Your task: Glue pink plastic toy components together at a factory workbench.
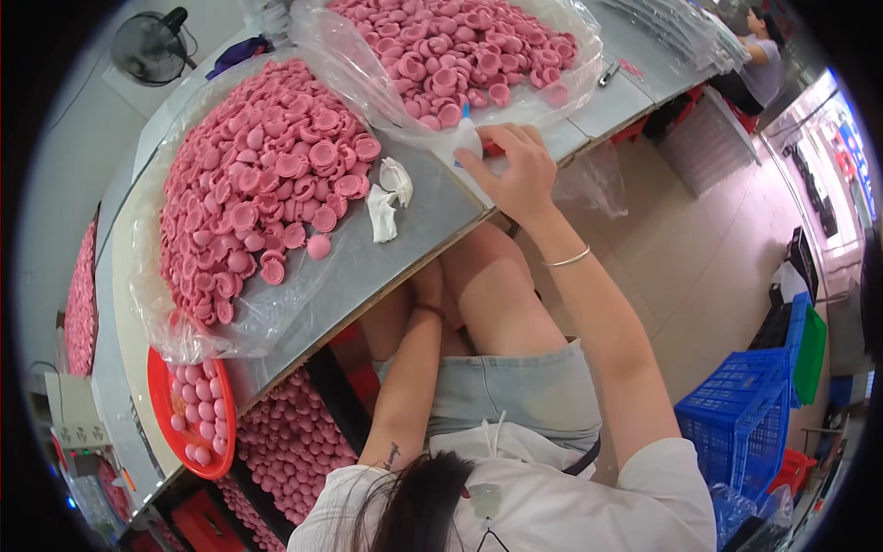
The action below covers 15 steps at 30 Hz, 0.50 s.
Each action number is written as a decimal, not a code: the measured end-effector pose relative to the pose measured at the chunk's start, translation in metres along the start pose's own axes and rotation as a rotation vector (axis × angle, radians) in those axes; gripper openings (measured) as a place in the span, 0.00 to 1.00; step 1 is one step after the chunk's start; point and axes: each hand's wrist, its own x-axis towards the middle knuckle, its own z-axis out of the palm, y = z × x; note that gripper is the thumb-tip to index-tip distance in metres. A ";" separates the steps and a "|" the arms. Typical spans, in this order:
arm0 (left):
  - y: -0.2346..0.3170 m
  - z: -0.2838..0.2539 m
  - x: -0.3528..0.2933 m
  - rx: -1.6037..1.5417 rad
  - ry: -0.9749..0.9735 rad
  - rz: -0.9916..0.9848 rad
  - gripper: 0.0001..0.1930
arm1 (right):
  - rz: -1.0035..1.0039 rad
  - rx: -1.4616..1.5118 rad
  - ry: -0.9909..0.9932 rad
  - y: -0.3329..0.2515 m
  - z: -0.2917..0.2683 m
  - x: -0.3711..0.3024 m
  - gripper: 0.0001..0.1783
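Observation:
My right hand [520, 170] is at the table's edge, its fingers closed round a small white squeeze bottle [467, 140] with a thin blue tip pointing up. Something red shows beside the bottle under my fingers. My left hand [429, 283] hangs low by my thighs, partly beneath the table edge; its fingers are hidden. To the left of the bottle lie two crumpled white scraps [382, 216] on the grey table. A big heap of pink half-round shells [267, 184] spreads on clear plastic at the left, and another pink shell heap [460, 55] lies farther back.
A red basket [230, 442] of pink balls stands at the table's left end. Below are more pink balls [294, 442]. A small dark tool [608, 74] lies at the back right. Blue crates [736, 414] stand on the floor; a fan [152, 48] and another person [759, 64] are beyond.

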 end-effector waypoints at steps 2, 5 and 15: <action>0.006 -0.015 -0.004 -0.068 0.006 -0.042 0.17 | -0.004 0.005 -0.002 0.009 0.000 -0.001 0.13; 0.022 -0.053 -0.015 -0.247 0.064 -0.239 0.19 | 0.015 0.012 -0.008 0.007 0.002 -0.008 0.13; -0.023 -0.142 -0.022 0.192 0.009 -0.139 0.21 | 0.005 -0.024 0.070 0.000 0.003 -0.007 0.13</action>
